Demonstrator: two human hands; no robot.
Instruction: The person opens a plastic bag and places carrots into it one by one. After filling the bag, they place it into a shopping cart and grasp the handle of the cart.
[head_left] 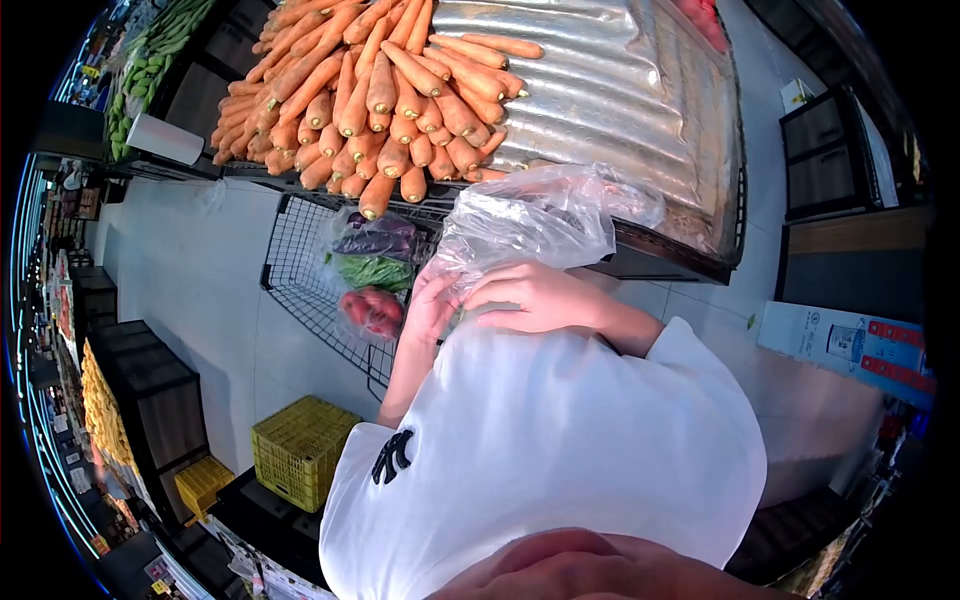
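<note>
Both hands closed on the bag: left hand pinches its lower left side, right hand has fingers curled over the bottom. The bag (clear plastic, contents unclear) is held up at the surface's front edge, just below the carrots, beside the wire cart.

Pale tiled floor, dark shelving
</note>
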